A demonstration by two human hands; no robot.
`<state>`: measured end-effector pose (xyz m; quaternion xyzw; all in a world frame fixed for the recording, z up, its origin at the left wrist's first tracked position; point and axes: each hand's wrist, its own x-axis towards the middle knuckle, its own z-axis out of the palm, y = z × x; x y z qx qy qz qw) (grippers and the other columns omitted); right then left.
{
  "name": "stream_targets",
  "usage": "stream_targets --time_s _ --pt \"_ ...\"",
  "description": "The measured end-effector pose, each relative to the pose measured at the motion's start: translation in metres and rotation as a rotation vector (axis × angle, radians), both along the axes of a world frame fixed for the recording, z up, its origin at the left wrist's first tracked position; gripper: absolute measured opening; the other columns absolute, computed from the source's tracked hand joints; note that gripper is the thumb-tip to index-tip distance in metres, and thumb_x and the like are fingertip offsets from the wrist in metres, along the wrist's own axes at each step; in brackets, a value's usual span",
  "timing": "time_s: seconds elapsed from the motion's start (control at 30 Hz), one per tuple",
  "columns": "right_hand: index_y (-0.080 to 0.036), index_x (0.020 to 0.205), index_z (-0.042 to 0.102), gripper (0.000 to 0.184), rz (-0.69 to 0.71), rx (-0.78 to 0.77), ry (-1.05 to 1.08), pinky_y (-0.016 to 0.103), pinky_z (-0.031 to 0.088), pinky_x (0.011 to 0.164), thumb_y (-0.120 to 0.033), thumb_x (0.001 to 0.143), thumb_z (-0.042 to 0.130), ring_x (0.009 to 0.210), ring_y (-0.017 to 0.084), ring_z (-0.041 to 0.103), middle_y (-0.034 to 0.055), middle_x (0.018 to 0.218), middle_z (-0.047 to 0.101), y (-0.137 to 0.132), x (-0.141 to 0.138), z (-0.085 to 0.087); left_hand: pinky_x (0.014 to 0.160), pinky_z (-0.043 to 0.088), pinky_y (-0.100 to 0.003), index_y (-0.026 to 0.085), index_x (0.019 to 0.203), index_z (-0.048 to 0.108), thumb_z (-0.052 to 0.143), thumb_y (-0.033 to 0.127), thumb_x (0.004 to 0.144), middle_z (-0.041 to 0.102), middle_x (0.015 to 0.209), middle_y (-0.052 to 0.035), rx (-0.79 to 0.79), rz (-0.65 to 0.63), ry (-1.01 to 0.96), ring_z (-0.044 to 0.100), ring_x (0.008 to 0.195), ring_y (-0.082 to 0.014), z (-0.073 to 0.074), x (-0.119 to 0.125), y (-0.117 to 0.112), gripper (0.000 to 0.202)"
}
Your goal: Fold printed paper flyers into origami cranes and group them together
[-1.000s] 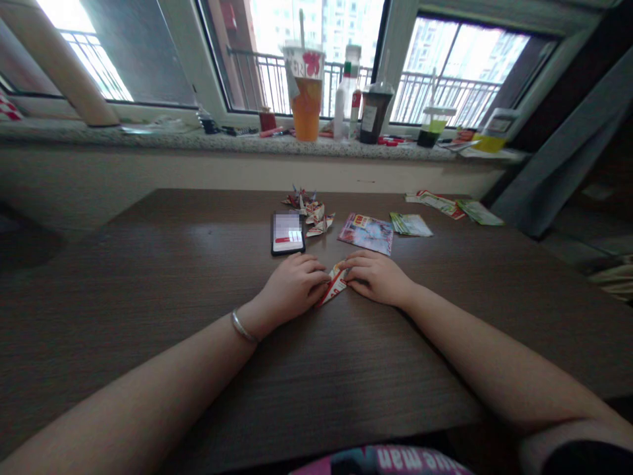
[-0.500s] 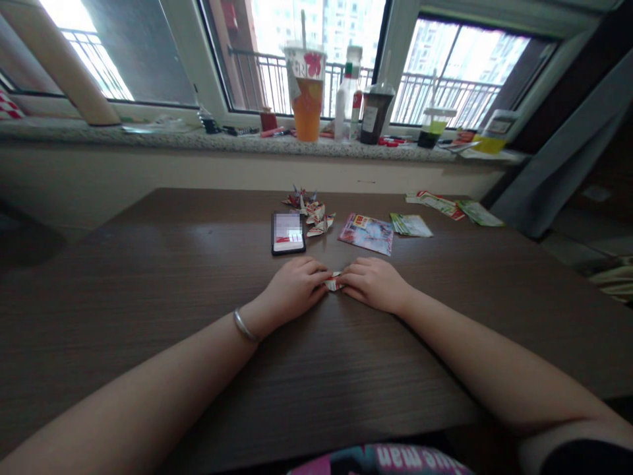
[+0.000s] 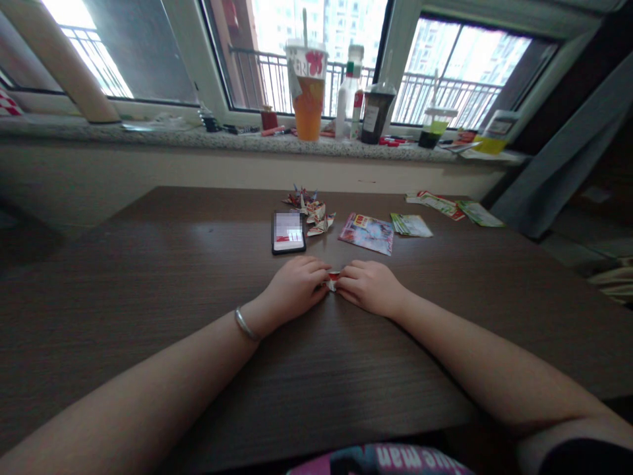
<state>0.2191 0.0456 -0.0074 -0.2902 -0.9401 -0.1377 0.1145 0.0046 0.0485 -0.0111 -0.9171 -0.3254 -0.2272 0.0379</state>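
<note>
On a brown desk [image 3: 316,382] below windows [image 3: 346,26], our left grip [image 3: 299,284] and right grip [image 3: 372,286] pinch folded paper [image 3: 332,284], mostly hidden.

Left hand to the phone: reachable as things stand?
Probably yes. The phone lies flat just beyond the left hand, with nothing visible between them. The catch: that hand's fingers are on the folded paper, so it would likely have to let go first.
</note>
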Motion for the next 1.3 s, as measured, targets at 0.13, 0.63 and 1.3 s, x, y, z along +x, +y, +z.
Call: stream_targets --time_s 0.13,0.63,1.3 --pt "-0.02 0.089 0.068 0.025 -0.036 -0.018 0.023 0.029 0.036 0.066 -0.034 0.095 0.047 0.08 0.017 0.056 0.0048 0.087 0.067 -0.001 -0.001 0.0 0.079 0.048 -0.035 0.016 0.092 0.066 0.055 0.023 0.088 0.066 0.1 -0.0081 0.048 0.009 0.096 0.06 0.089 -0.0216 0.0 0.001 -0.001 0.014" --pt "-0.021 0.092 0.068 0.019 -0.068 -0.175 0.136 0.029 0.039 0.071 -0.033 0.091 0.053 0.086 0.018 0.056 0.0054 0.093 0.067 -0.002 -0.001 0.002 0.07 0.045 -0.029 0.015 0.081 0.064 0.055 0.021 0.088 0.062 0.081 -0.0054 -0.032 0.004 0.169 0.056 0.075 -0.0172 0.001 0.003 0.0 0.013" --pt "-0.017 0.077 0.066 0.016 -0.176 -0.537 0.382 0.028 0.04 0.075 -0.03 0.086 0.062 0.082 0.016 0.057 0.0042 0.081 0.066 0.013 0.001 -0.008 0.075 0.045 -0.031 0.018 0.082 0.066 0.059 0.025 0.085 0.064 0.082 -0.0047 -0.257 0.046 -0.046 0.057 0.082 -0.0182 -0.007 0.001 0.007 0.01"
